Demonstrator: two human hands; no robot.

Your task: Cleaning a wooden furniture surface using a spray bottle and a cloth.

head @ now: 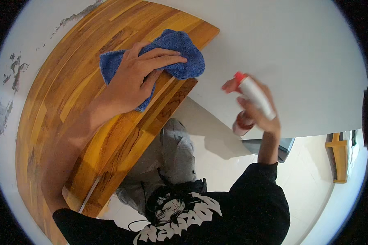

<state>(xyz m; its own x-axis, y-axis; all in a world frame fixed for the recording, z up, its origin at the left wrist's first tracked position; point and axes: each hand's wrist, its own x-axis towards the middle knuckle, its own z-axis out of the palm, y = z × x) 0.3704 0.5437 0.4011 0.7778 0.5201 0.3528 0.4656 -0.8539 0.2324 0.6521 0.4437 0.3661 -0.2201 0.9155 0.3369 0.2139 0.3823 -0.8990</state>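
Note:
A blue cloth (184, 62) lies crumpled on the wooden top (79, 61), close to its right end. My left hand (141, 70) presses on it, with the fingers spread over the fabric and one corner sticking out to the left. Off the wood's right end, my right hand (260, 104) grips a spray bottle with a white and red trigger head (256, 93). The red nozzle points up and left. Below the fingers shows part of the bottle's body (243, 124); the rest is behind my hand. Both the bottle and that hand look blurred.
A white wall (282, 55) borders the wooden top's far end. Peeling paint marks the left wall (15, 72). A grey bin-like object (286, 147) stands on the tiled floor (224, 174). Farther right is a wooden frame (340, 159). My legs (174, 150) are beside the wood's front edge.

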